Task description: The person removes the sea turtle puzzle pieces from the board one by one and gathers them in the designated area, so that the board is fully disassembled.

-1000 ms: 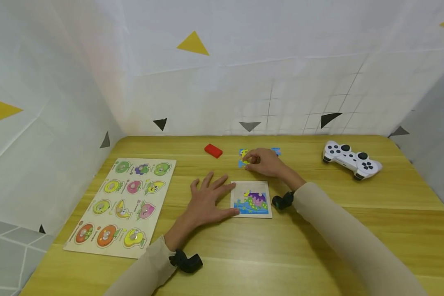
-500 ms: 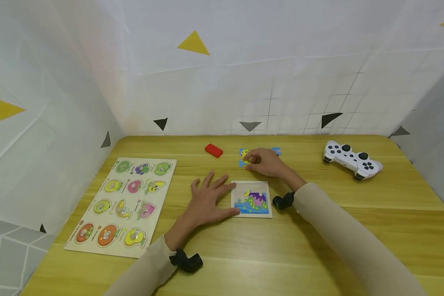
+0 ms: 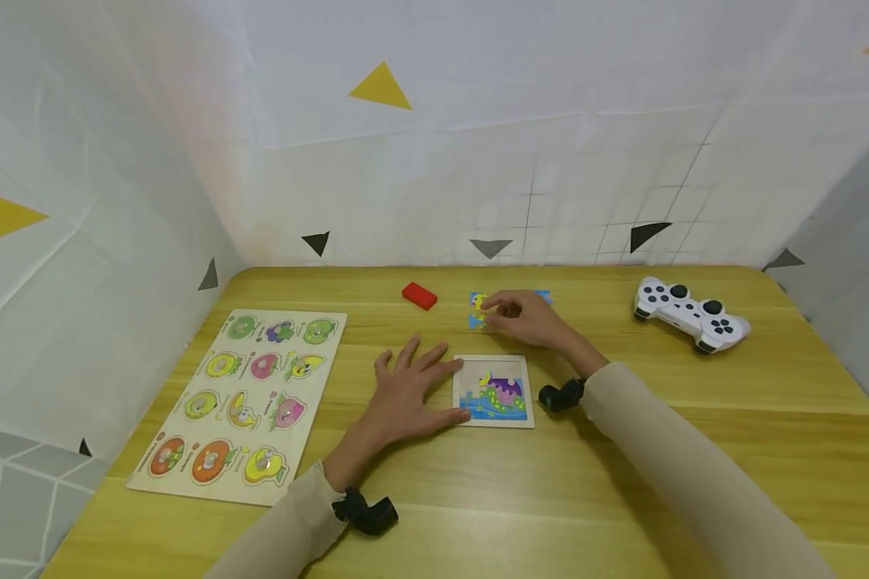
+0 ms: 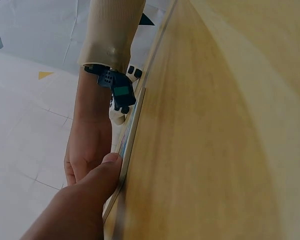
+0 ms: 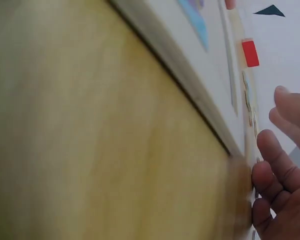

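A small square jigsaw puzzle (image 3: 503, 398) lies in a pale wooden frame in the middle of the table, partly filled with a purple and green picture. My left hand (image 3: 405, 394) is spread flat, its thumb and a fingertip touching the frame's left edge. Beyond the frame, my right hand (image 3: 527, 318) hovers at a group of loose jigsaw pieces (image 3: 476, 301), yellow and blue. In the right wrist view its thumb and fingers stand apart with nothing between them. Another blue piece (image 3: 545, 296) shows behind the right hand, which hides part of the group.
A fruit peg board (image 3: 249, 402) lies at the left. A red block (image 3: 420, 295) sits near the table's back edge, and a white game controller (image 3: 690, 315) rests at the back right. A white sheet hangs behind.
My right thumb and index finger have parted, and the right hand has moved slightly right, uncovering more of the loose pieces. My left hand keeps its place at the frame.
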Tool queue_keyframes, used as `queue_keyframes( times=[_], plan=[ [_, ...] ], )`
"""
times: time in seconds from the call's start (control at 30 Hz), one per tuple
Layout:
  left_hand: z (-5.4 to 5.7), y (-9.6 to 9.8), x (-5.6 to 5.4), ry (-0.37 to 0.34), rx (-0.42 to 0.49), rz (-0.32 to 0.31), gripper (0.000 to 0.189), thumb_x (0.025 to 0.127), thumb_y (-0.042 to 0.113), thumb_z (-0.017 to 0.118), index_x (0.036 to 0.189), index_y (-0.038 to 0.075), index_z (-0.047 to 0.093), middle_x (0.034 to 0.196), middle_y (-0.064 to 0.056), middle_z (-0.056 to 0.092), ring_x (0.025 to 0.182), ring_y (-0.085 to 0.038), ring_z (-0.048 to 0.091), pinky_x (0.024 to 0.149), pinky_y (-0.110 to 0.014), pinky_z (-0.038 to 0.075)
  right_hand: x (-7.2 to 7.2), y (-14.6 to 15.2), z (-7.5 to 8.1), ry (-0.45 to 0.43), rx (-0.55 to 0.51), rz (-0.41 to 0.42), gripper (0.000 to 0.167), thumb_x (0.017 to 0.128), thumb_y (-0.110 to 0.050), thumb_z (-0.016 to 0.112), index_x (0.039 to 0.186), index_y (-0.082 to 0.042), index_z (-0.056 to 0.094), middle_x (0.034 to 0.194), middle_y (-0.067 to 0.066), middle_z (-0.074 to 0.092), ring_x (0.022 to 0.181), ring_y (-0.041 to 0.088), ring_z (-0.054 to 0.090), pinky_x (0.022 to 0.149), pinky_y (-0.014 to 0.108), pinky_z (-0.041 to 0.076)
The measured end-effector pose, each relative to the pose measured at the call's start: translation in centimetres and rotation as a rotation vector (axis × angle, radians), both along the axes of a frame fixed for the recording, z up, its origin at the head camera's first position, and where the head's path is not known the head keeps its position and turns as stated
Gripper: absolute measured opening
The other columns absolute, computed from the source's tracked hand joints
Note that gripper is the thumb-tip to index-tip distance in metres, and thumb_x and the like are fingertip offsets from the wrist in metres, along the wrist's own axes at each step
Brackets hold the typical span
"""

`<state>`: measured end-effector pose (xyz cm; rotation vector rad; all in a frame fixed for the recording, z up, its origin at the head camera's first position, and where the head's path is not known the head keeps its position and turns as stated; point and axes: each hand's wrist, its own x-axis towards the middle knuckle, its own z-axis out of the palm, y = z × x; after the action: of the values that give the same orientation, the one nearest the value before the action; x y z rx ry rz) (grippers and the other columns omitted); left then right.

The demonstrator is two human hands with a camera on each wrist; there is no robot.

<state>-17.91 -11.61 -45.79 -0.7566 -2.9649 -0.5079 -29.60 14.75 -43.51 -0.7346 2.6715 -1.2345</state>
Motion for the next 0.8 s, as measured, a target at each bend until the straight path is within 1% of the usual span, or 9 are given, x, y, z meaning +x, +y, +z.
queue_keyframes(
  times=[0.1,0.17,0.3,0.4,0.5,0.63,0.73,0.8],
  plan=[
    [0.0,0.1,0.1,-0.005,0.003,-0.001,0.081,0.082,0.081,0.056,0.152,0.041,0.046,0.167,0.007,0.033,0.158,-0.039,0.014,0.114,-0.072,0.011,0.3,0.4,-0.2,0.0,-0.028,-0.003,0.027,0.1,-0.023,0.065,0.123,-0.008,0.072,0.102,0.011,0.071,0.083,0.021,0.06,0.076,0.035,0.05],
    [0.0,0.1,0.1,-0.006,0.006,-0.002,0.081,0.082,0.081,0.056,0.152,0.041,0.046,0.167,0.007,0.033,0.158,-0.039,0.014,0.114,-0.072,0.011,0.6,0.6,-0.1,0.009,-0.029,-0.006,0.024,0.101,-0.022,0.065,0.118,-0.008,0.073,0.1,0.01,0.071,0.082,0.02,0.059,0.076,0.033,0.049],
    [0.0,0.0,0.2,-0.001,0.008,-0.006,0.081,0.083,0.081,0.056,0.152,0.04,0.046,0.167,0.005,0.034,0.158,-0.039,0.015,0.113,-0.072,0.011,1.5,0.8,0.3,0.017,-0.037,-0.01,0.018,0.1,-0.02,0.066,0.109,-0.008,0.075,0.097,0.007,0.071,0.083,0.02,0.057,0.076,0.031,0.048],
    [0.1,-0.1,0.2,0.015,0.002,0.003,0.08,0.083,0.081,0.055,0.151,0.04,0.047,0.166,0.005,0.035,0.157,-0.039,0.017,0.113,-0.072,0.011,2.1,1.0,0.8,0.015,-0.053,0.016,0.017,0.1,-0.02,0.067,0.107,-0.008,0.076,0.096,0.006,0.071,0.081,0.02,0.057,0.075,0.031,0.047],
    [0.2,-0.1,0.1,0.027,-0.001,0.012,0.08,0.083,0.081,0.055,0.151,0.04,0.048,0.166,0.005,0.036,0.157,-0.039,0.017,0.113,-0.072,0.012,2.6,1.1,1.2,0.022,-0.06,0.061,0.017,0.099,-0.019,0.067,0.108,-0.008,0.076,0.098,0.007,0.074,0.08,0.019,0.056,0.073,0.03,0.047],
    [0.1,-0.1,0.1,0.027,0.002,0.006,0.08,0.083,0.081,0.054,0.151,0.04,0.048,0.166,0.005,0.036,0.157,-0.039,0.017,0.113,-0.072,0.013,3.5,1.5,1.5,-0.009,-0.051,0.122,0.019,0.098,-0.017,0.069,0.114,-0.008,0.075,0.105,0.007,0.075,0.081,0.019,0.056,0.073,0.029,0.048],
    [-0.1,0.0,0.1,0.029,0.004,0.001,0.08,0.083,0.081,0.054,0.151,0.039,0.048,0.166,0.005,0.036,0.157,-0.039,0.018,0.113,-0.072,0.013,4.4,1.8,1.4,-0.039,-0.015,0.159,0.023,0.096,-0.019,0.072,0.117,-0.011,0.075,0.111,0.005,0.072,0.085,0.019,0.057,0.076,0.03,0.049],
    [-0.1,0.0,0.1,0.028,-0.003,0.002,0.08,0.083,0.082,0.054,0.151,0.04,0.048,0.166,0.006,0.036,0.157,-0.039,0.017,0.113,-0.072,0.013,5.0,1.9,1.4,-0.044,0.02,0.175,0.025,0.095,-0.022,0.073,0.118,-0.015,0.075,0.111,0.003,0.07,0.087,0.019,0.056,0.077,0.032,0.048]
  ],
)
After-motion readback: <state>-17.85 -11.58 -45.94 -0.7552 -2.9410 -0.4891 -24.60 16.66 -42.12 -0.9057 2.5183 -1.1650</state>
